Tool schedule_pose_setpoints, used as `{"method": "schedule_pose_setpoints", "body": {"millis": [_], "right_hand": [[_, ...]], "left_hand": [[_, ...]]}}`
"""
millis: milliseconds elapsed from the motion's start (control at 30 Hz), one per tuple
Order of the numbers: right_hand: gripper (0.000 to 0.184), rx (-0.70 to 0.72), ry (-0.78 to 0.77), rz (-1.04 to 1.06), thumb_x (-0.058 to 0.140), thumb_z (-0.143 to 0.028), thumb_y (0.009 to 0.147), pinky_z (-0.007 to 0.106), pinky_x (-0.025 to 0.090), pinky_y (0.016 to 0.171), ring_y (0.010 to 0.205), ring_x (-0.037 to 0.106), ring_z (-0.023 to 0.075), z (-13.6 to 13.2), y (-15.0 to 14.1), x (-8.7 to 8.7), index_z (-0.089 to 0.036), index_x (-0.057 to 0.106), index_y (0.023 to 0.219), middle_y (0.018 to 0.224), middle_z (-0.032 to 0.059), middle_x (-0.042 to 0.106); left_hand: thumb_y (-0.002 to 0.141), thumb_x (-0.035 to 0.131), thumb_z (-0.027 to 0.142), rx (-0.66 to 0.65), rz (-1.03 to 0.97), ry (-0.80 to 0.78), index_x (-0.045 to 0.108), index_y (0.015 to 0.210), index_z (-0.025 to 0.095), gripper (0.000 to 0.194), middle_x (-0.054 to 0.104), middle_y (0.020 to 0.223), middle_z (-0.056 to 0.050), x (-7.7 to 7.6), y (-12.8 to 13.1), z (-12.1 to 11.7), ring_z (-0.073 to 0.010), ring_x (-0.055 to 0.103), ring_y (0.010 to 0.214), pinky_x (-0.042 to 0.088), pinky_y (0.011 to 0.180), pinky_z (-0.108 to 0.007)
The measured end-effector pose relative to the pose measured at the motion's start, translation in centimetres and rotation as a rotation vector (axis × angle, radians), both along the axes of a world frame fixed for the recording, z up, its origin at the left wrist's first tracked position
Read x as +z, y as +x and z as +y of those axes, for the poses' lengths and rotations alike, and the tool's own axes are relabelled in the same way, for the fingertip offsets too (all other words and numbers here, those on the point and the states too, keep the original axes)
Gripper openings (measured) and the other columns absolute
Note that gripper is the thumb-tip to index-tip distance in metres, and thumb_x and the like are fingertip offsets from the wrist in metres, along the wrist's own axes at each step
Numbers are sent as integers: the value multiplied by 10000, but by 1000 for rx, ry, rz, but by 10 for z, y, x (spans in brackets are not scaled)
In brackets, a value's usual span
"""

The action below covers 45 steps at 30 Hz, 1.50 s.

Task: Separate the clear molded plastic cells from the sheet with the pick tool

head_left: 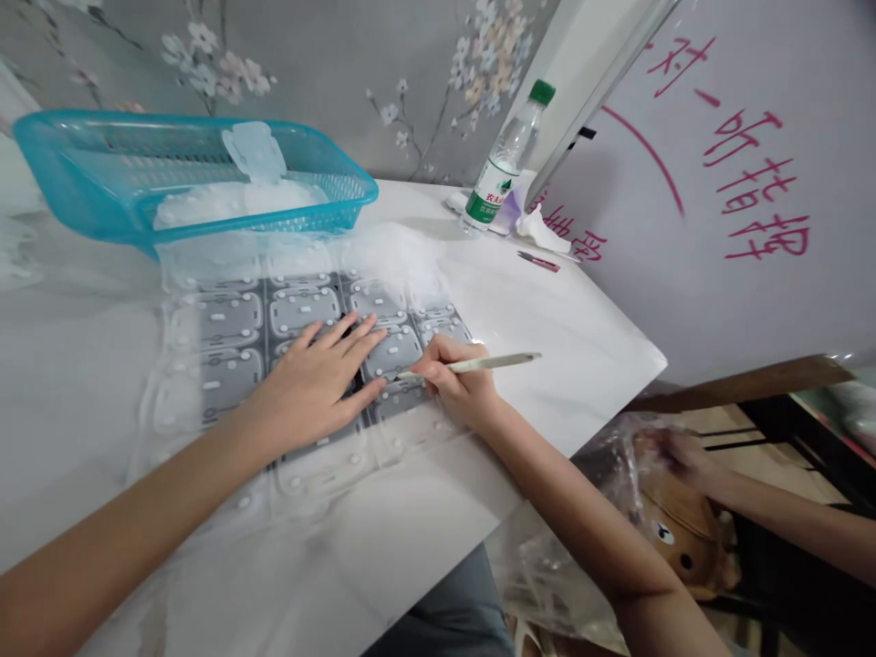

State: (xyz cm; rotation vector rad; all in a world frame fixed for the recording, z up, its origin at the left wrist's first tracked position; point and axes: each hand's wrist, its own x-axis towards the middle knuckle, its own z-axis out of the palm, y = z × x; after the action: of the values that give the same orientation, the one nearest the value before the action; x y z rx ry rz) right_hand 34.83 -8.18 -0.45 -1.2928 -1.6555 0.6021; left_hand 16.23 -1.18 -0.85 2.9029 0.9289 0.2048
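Note:
A translucent moulded plastic sheet (233,315), marked out in rounded rectangular panels, lies on the white table (581,342) with a dark layer under its middle. My left hand (318,383) rests flat on it, fingers spread, with nothing held. To the right, my right hand (462,388) pinches a slim off-white pen-like tool (503,361). The tool's dark tip touches or nearly touches the sheet between two panels, just right of my left fingertips; its exact kind is unclear. Part of the sheet is hidden under my left hand and forearm.
A blue basket (47,182) at the back left holds translucent pieces (256,151). Behind the sheet stand a green-capped bottle (493,182), crumpled tissue (544,230) and a small pinkish tool (539,261). At lower right, another person's hand (674,456) is by a clear bag and brown bear-faced item (684,529).

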Motion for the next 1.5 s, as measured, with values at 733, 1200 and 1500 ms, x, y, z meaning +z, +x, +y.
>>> {"method": "schedule_pose_setpoints", "body": {"millis": [733, 1200, 1500], "right_hand": [[112, 13, -351, 210, 446, -135, 712, 161, 337, 345, 336, 427, 56, 5, 7, 13, -185, 479, 617, 452, -69, 522], [46, 84, -420, 204, 524, -175, 722, 142, 414, 366, 381, 530, 70, -1, 17, 15, -167, 507, 680, 480, -59, 561], [34, -31, -452, 219, 487, -141, 667, 139, 402, 345, 353, 524, 74, 0, 29, 20, -158, 514, 655, 452, -53, 566]], "left_hand": [[914, 286, 459, -10, -25, 3, 330, 1391, 173, 558, 306, 1478, -80, -2, 0, 0, -255, 227, 1372, 204, 1080, -469], [909, 271, 471, -10, -36, -14, 349, 1381, 180, 560, 307, 1479, -67, 0, 0, -1, -256, 227, 1373, 203, 1085, -471], [908, 276, 469, -10, -25, -12, 337, 1391, 181, 566, 304, 1479, -65, 0, 0, 0, -258, 229, 1372, 212, 1080, -472]]}}
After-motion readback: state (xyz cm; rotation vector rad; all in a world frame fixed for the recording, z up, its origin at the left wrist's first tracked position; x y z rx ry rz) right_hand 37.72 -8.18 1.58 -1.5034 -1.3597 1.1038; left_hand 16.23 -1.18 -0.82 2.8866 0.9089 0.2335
